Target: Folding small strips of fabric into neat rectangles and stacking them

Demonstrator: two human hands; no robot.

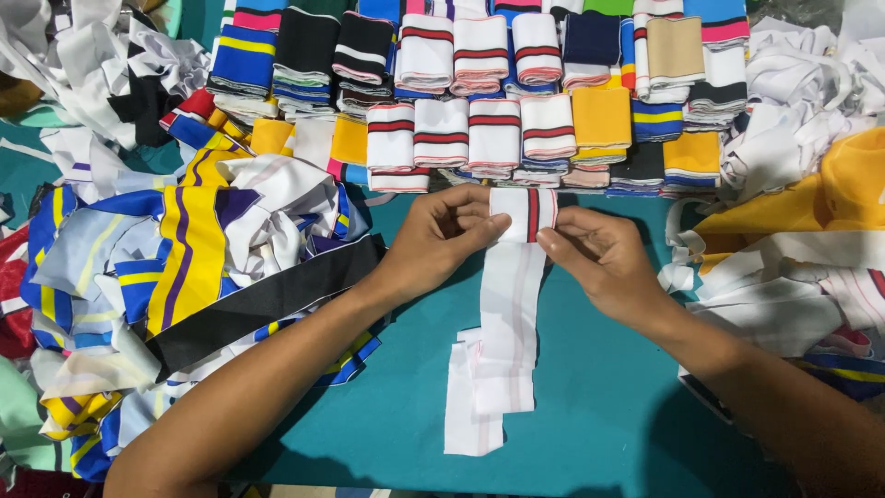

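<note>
White ribbed strip [510, 304] with red stripe, long axis toward the person on teal worktop [590, 406]; left hand [441, 235] and right hand [595, 254] pinch its folded far end.

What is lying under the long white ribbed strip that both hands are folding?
Under the long white ribbed fabric strip with a red stripe, held by left hand and right hand, lies another white strip on the teal table. Anything further beneath is covered.
</note>
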